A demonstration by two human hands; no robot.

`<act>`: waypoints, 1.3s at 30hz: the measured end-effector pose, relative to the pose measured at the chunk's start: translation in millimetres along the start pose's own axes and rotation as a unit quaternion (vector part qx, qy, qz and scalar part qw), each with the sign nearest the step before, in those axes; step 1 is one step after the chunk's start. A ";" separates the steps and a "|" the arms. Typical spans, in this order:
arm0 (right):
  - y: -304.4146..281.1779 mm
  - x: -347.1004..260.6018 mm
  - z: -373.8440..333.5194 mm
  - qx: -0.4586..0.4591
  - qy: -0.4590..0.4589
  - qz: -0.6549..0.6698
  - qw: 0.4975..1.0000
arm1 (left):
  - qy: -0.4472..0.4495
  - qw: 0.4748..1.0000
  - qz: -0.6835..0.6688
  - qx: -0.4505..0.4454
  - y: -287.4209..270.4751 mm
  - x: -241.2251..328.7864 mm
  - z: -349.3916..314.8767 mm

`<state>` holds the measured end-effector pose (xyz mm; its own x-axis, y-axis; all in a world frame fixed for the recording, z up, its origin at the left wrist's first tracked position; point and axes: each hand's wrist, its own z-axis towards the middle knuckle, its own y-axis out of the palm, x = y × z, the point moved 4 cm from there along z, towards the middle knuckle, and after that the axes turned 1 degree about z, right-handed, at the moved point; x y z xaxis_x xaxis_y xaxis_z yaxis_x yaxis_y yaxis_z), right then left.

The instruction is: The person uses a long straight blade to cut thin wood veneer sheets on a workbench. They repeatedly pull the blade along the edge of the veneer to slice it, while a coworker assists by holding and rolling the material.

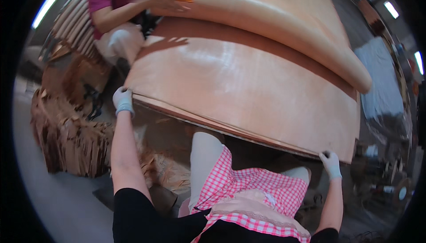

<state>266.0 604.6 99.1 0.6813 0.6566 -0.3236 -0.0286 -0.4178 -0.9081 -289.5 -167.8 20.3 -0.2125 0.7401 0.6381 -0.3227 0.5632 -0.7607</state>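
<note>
A broad, light-brown wood veneer sheet (248, 96) lies in front of me on a stack whose layered edge faces me. My left hand (123, 100), in a white glove, is closed on its near left corner. At the near right corner my right hand (330, 163), also gloved, pinches the edge between thumb and fingers. Farther back, another veneer sheet (275, 29) is bent over in a long roll and casts a shadow on the sheet below. A co-worker's hand (171, 1) with orange on its fingers is at the rolled sheet's left end.
The co-worker (117, 3), in a purple top, is at the far left. Torn veneer scraps (73, 141) are heaped at the left, with more scraps (166, 169) beneath my left arm. A rack of rods (73, 21) stands behind. At the right is a pale plastic-covered stack (381, 76).
</note>
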 end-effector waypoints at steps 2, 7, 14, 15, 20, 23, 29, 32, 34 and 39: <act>2.2 -3.6 6.3 -0.001 0.014 -0.048 0.999 | -0.057 0.995 -0.071 -0.040 20.3 -6.5 -5.4; 27.7 -9.3 40.4 -0.050 0.068 -0.067 0.994 | -0.105 0.978 -0.160 -0.082 -0.9 -21.7 14.9; 23.2 3.8 31.4 -0.112 0.107 -0.060 0.986 | 0.131 0.918 0.154 -0.342 106.9 269.1 -297.1; 22.9 -3.7 34.9 -0.110 0.088 -0.055 0.988 | 0.305 0.897 0.108 -0.302 130.0 284.7 -351.6; 24.5 -7.4 31.5 -0.081 0.080 -0.032 0.993 | 0.522 0.777 0.042 -0.348 190.1 375.4 -546.5; 10.7 15.1 23.5 -0.096 0.017 0.041 0.994 | 0.500 0.777 0.060 -0.378 199.7 382.5 -560.6; -82.0 202.4 7.7 -0.013 0.090 -0.014 0.996 | 0.492 0.781 0.093 -0.373 198.9 376.9 -549.1; -99.9 277.1 12.8 0.032 0.175 -0.023 0.984 | 0.494 0.778 0.111 -0.373 199.1 375.2 -549.0; -93.4 302.3 20.5 0.027 0.244 -0.022 0.969 | 0.489 0.779 0.116 -0.374 193.1 375.8 -548.5; -55.6 353.3 -9.7 0.274 0.386 0.132 0.871 | 0.489 0.788 0.123 -0.353 200.1 378.2 -557.6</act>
<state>515.3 853.8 37.8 0.8809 -0.1236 -0.4569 -0.4592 0.0110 -0.8883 79.9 429.8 42.9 0.7358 0.5935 0.3261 0.2842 0.1664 -0.9442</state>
